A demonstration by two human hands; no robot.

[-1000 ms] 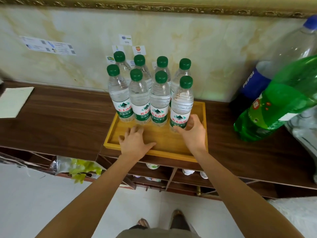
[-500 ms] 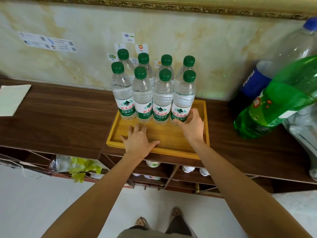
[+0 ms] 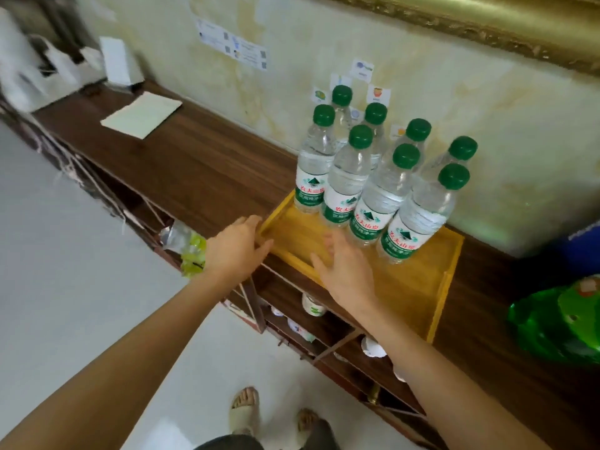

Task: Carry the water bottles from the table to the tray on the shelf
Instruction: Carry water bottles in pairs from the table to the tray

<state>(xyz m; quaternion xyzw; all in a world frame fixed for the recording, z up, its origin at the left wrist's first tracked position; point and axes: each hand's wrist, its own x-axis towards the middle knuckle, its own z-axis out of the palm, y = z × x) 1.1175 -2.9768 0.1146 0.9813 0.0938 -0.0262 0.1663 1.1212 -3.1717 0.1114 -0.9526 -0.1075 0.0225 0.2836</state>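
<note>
Head view: eight water bottles (image 3: pixel 370 203) stand upright in the wooden tray (image 3: pixel 418 287) on the shelf (image 3: pixel 194 170), right of centre. Left hand (image 3: pixel 235 246), fingers straight, reaches the tray's left corner, grasping nothing. Right hand (image 3: pixel 344 271) hovers flat over the tray, fingers relaxed, just beside the front bottles.

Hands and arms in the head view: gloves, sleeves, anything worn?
Nothing worn: the left hand and right hand are bare, without gloves or rings. Both forearms are uncovered as far as the frame shows, with no sleeve, watch or band.
</note>
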